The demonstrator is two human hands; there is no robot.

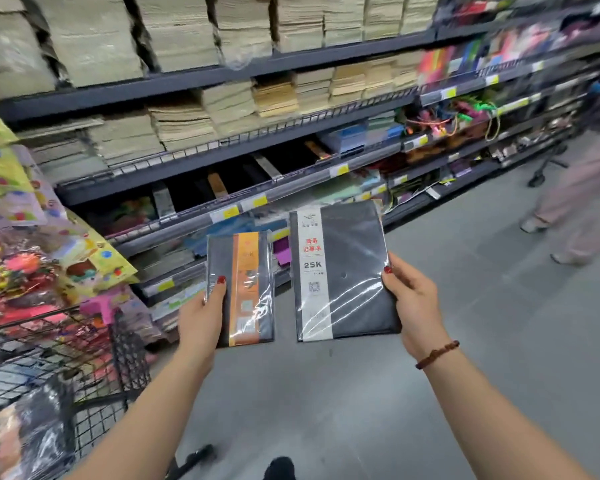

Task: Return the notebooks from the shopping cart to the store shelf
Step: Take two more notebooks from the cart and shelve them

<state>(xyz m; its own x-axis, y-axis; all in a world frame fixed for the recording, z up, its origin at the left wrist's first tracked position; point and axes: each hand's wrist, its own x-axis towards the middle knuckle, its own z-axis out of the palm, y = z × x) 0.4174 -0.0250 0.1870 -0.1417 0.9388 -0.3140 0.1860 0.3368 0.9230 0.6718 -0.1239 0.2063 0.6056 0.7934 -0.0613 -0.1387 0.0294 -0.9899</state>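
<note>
Small notebook [245, 289]: orange band, held up on the left; thin, stiff, likely light.
Large notebook [347, 271]: white band, just to its right; glossy wrap looks slippery.
Left hand [201, 320]: thumb clamped on the small cover, fingers hidden behind.
Right hand [414, 306]: thumb pinching the large one's right edge.
Best hold: the edges, gripped firmly.
Shelf [291, 188]: beyond, with dark notebooks.
Cart [129, 341]: near left.
</note>
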